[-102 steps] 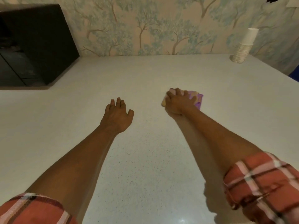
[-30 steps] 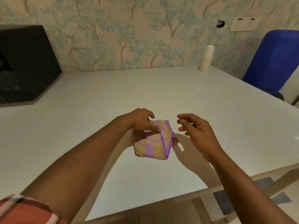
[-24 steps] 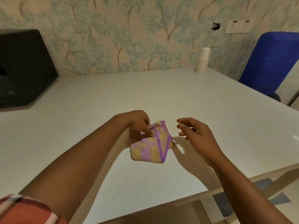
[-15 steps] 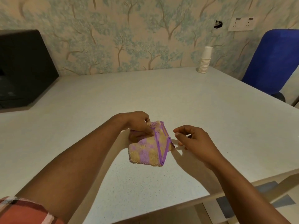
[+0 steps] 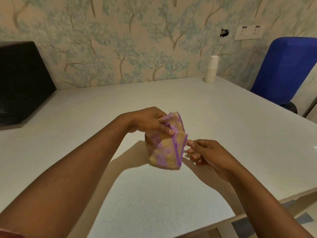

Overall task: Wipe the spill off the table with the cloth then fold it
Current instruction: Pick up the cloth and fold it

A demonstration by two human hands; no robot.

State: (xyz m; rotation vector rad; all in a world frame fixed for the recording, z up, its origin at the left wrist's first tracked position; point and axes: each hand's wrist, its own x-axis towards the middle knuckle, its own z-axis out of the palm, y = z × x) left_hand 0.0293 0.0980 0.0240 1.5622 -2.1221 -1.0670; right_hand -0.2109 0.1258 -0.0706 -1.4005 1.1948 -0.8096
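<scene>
Cloth (image 5: 167,148), purple and yellow with a darker purple hem, hangs bunched and part-folded just above the pale speckled table (image 5: 214,117), near the person's edge of it and casting a shadow on the surface below. The left hand (image 5: 147,120) reaches in from the left and grips the upper part of it, the fingers (image 5: 167,130) closed tight over the fabric so that the thumb presses into the top folds. The right hand (image 5: 208,154) sits just beside the cloth's right edge, its thumb and forefinger drawn together at the purple hem; they touch the fabric or very nearly do, and whether they have truly pinched it cannot be told. The other fingers of that hand are loosely curled beneath. Both forearms are bare, and a sliver of red sleeve (image 5: 10,235) shows at the lower left corner. At the far right of the table stands a stack of white paper cups (image 5: 211,70), well apart from the hands. A black box-like appliance (image 5: 22,79) rests on the far left of the table. Behind runs wallpaper (image 5: 120,40) printed with pale blue-green trees, carrying a white double socket (image 5: 249,32) on the right. A blue chair (image 5: 284,69) stands beyond the table's right side.
</scene>
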